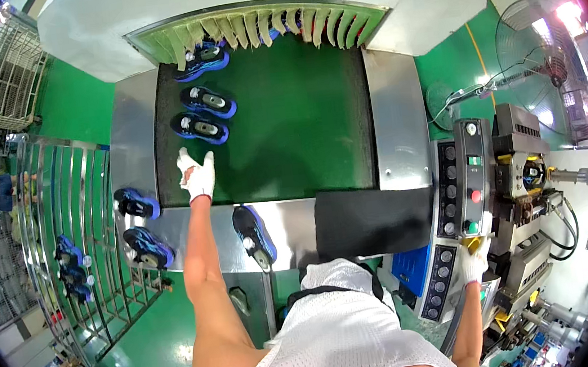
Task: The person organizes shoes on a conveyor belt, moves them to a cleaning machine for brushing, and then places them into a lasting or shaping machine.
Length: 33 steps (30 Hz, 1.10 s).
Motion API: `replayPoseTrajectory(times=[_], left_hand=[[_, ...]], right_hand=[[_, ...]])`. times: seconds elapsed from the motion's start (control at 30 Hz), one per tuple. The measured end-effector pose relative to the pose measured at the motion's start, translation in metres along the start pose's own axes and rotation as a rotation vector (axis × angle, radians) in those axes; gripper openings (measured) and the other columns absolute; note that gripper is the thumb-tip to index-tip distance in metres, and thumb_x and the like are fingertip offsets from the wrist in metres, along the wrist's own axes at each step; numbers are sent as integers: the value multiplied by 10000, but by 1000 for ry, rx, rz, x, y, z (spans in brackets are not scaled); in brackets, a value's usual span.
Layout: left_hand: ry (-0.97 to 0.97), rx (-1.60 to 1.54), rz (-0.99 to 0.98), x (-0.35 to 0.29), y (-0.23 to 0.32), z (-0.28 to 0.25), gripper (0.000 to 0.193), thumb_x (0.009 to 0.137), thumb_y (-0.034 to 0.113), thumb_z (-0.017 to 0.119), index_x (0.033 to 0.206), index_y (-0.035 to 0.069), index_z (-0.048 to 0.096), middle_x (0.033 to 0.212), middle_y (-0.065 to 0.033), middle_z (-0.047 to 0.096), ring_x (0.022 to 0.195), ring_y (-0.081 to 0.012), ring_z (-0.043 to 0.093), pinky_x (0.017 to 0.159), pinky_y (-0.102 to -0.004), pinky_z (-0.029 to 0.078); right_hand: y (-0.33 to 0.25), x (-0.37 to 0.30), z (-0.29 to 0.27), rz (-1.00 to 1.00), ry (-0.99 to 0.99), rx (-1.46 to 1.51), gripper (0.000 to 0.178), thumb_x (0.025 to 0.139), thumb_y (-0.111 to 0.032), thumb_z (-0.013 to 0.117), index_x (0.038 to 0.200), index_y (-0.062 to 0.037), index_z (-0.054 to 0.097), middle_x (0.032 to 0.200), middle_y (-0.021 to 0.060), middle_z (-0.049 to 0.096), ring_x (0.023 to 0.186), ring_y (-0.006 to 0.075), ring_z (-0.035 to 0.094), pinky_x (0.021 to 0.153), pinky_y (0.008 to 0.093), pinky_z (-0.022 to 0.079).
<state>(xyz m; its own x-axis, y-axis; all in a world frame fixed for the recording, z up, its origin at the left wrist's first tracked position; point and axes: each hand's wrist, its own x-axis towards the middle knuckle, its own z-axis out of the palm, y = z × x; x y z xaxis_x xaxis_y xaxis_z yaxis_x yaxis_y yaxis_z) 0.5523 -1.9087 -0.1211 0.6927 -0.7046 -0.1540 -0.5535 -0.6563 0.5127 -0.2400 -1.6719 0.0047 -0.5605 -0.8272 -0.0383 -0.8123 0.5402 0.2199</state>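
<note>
My left hand (196, 174), in a white glove, reaches over the left side of the green conveyor belt (295, 125) with its fingers apart and nothing in them. Just beyond the fingertips lies a black and blue sports shoe (199, 127). Behind it is a second shoe (208, 102), and another shoe (202, 63) lies near the strip curtain. My right hand (473, 263), also gloved, is at the machine on the right, against a yellow part (472, 243); its fingers are too small and covered to read. A single shoe (254, 235) sits on the metal ledge before me.
Two more shoes, one farther (137, 203) and one nearer (149, 248), lie at the left edge. A black mat (374, 220) covers the ledge's right part. Green strips (258, 28) hang over the tunnel mouth. Left stands a metal rack (90, 243); right, a control panel (473, 185) and fan (539, 47).
</note>
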Motion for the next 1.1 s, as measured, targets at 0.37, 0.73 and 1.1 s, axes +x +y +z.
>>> replayPoseTrajectory(times=[0.37,0.73,1.1], left_hand=[[62,273,494,154,81,28,737,881,596,674,1424,115,548,1148,-184,682,1008,-388,688,819,-530,540],[-52,119,457,103,42,36,488,983,387,637,1296,20,563,1212,-200,688,1112,-367,679,940,-466,531],[-240,-61,851,-96,90,100,715,916,333,726,1517,98,419,1131,-173,664,951,-337,662,874,-458,518]], right_hand=[[-78,-138,-15,345,-695,121,781,824,-349,734,1454,29,469,1350,236,618,1266,326,597,1071,394,457],[-136,-154,38,267,-666,661,722,870,-217,781,1473,38,478,1428,231,587,1302,296,589,1080,383,466],[-137,-159,38,54,-662,488,772,871,-418,728,1491,-29,484,1467,227,553,1365,359,530,1147,422,402]])
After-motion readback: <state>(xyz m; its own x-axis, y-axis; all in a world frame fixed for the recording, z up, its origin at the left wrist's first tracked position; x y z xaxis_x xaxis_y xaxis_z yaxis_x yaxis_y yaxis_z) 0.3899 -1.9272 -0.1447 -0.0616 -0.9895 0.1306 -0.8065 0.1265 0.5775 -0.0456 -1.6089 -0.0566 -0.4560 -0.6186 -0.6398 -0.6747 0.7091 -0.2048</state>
